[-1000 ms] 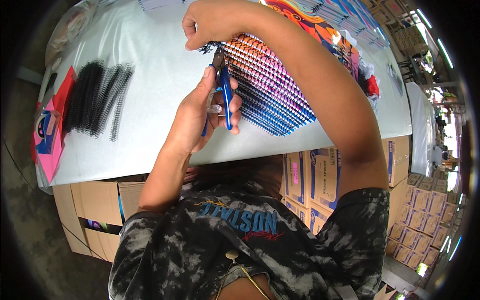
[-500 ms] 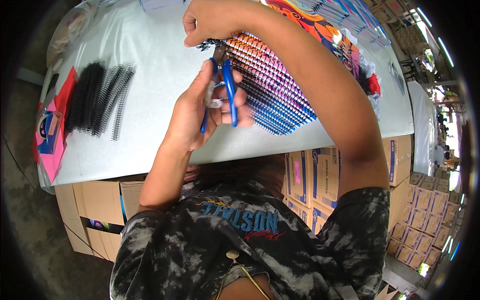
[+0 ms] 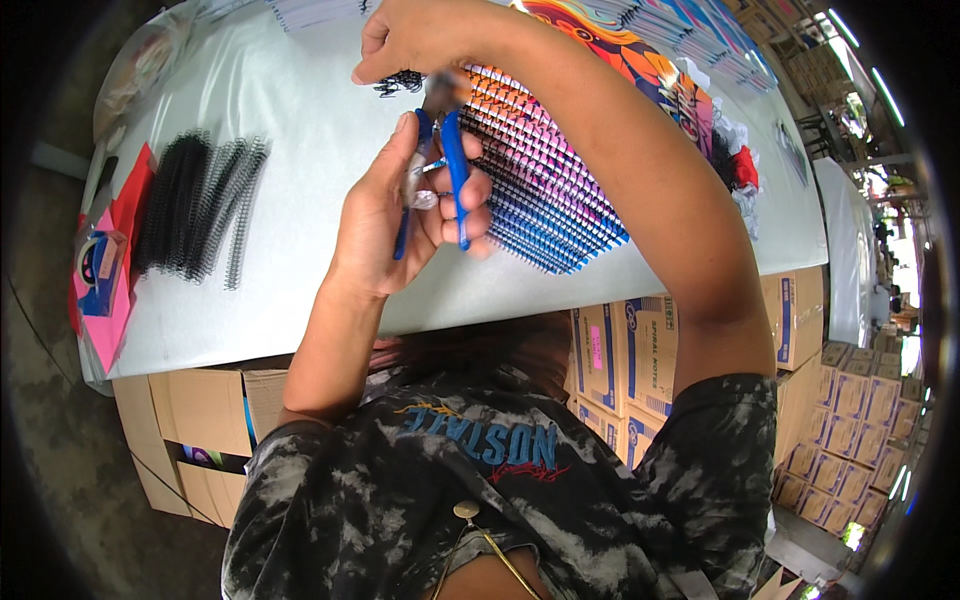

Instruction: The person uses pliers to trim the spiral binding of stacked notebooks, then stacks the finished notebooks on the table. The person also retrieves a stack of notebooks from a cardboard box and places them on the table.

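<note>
At the far left edge of the pale, smooth table (image 3: 300,90) lies a pink sheet (image 3: 105,300) with a tape dispenser (image 3: 95,265) on it, and just right of that a loose bundle of black spiral binding coils (image 3: 200,205), thin, springy wire ridged like combs. Toward the middle, the left hand (image 3: 400,215) holds blue-handled pliers (image 3: 445,170), its fingers (image 3: 475,190) wrapped round the rubbery grips and squeezing them close; the metal nose points up toward a coil end and is blurred, so what it bites cannot be told. Doing this well probably means keeping the nose square to the wire tip and pressing with a short, firm squeeze, so the springy coil does not slip. Just above, the right hand (image 3: 420,40) steadies the top notebook's coil end (image 3: 400,82), fingers curled and pinched on it. To the right spreads a fanned stack of spiral notebooks (image 3: 550,190), glossy covers shading pink to blue, wire spines overlapping like scales. Below the table stand cardboard boxes (image 3: 640,350).
</note>
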Action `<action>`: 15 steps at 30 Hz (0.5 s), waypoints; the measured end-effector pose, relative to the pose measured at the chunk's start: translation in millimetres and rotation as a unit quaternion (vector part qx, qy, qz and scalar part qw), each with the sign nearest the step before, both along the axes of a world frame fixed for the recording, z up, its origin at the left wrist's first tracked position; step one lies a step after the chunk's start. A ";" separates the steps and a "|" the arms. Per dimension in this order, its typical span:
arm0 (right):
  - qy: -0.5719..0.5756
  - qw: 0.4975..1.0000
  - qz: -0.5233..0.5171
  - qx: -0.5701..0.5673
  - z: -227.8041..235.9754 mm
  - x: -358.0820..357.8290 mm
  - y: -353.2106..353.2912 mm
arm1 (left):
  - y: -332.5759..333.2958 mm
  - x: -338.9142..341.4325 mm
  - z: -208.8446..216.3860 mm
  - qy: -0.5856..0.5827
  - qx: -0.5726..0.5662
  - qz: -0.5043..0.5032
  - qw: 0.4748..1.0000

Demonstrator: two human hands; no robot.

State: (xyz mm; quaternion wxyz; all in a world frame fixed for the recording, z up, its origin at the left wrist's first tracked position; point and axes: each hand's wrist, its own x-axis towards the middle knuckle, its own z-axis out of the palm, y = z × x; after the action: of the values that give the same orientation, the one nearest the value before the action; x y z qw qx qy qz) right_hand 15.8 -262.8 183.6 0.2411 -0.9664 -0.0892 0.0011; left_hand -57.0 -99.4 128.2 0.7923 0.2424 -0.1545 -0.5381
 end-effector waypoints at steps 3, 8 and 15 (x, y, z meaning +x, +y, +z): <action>-0.005 1.000 -0.014 0.009 2.4 0.5 2.6 | 6.6 -7.7 0.1 -0.029 0.005 0.004 1.000; 0.009 0.996 -0.056 0.067 6.4 -2.6 2.9 | -4.7 -17.9 10.9 -0.094 0.087 0.059 0.990; -0.004 0.998 -0.022 -0.060 -2.9 19.3 6.5 | -3.2 1.2 5.0 -0.011 -0.028 -0.020 0.999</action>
State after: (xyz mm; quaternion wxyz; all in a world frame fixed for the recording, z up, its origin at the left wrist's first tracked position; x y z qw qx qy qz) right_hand 35.1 -256.3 180.7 0.1823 -0.9808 -0.0686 -0.0028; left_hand -55.8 -102.6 133.2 0.7862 0.2227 -0.1833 -0.5466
